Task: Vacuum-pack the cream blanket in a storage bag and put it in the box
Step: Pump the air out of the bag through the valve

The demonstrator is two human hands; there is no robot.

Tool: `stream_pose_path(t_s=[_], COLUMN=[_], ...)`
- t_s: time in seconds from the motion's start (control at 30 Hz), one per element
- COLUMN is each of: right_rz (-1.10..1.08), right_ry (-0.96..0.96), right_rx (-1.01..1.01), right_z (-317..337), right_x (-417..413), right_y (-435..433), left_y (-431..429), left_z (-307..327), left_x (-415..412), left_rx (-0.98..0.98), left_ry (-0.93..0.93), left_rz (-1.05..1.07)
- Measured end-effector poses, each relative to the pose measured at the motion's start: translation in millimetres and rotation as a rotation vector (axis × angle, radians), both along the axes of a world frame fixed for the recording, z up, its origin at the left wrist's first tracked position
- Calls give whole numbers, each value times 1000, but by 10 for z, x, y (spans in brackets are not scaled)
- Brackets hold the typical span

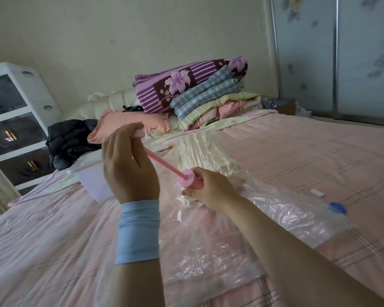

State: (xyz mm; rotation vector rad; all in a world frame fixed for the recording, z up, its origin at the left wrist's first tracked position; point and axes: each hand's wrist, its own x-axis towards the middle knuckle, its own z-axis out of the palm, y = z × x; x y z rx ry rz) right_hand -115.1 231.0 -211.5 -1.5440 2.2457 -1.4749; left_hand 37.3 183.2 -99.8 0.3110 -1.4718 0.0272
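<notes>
- A wide bed with a pink plaid sheet (308, 151) filled most of the view, with a padded cream headboard (111, 103) against a plain pale wall (120, 41)
- A white drawer cabinet with dark fronts (16, 107) stood to the left of the bed, and sliding wardrobe doors with a pale flower pattern (341, 52) to the right
- At the head of the bed lay a stack of folded bedding, purple-flowered, grey-checked and striped (208, 100), a frilled pink pillow (131, 122) and a crumpled black jacket (69, 138)
- The clear plastic storage bag (286, 209) lay flat on the sheet, its long axis running from the person's side away toward the stacked bedding
- The cream blanket (204, 151) sat wrinkled inside the far part of the bag; the near part was flat, crinkled film
- A translucent plastic box with a lid (91, 180) stood on the bed left of the bag, partly behind the left arm
- The pink plastic hand pump (187, 178) was tilted, barrel low over the bag, its thin rod drawn out up and to the left
- The left grip (129, 167), a bare hand above a pale blue wristband (139, 231), was closed round the pump's handle at the rod's top
- The right grip (211, 191) was clamped round the pump's barrel, just above the film
- A round blue cap (337, 208) lay by the bag's right edge, with a small white clip (317, 193) on the sheet near it
</notes>
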Motion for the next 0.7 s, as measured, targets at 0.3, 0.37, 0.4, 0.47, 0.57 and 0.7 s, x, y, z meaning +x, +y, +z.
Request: stream_pose_path(t_s=[0.3, 0.37, 0.4, 0.47, 0.57, 0.7], right_rz=[-26, -24, -20, -10, -6, -32], right_ry=[26, -14, -30, -73, -76, -36], right_rx=[2, 6, 3, 7, 13, -27], right_z=[-24, -14, -7, -22, -50, -70], right_x=[109, 74, 52, 3, 14, 58], right_y=[-49, -12, 12, 54, 46, -9], left_y=[-167, -103, -70, 10, 8, -166], left_z=[-352, -43, 77, 162, -60, -653], left_x=[-8, 88, 130, 129, -35, -224], left_rx=[175, 35, -16, -64, -21, 257], left_ry=[-483, -329, -262, -161, -82, -484], left_rz=[-121, -72, -66, -62, -63, -195])
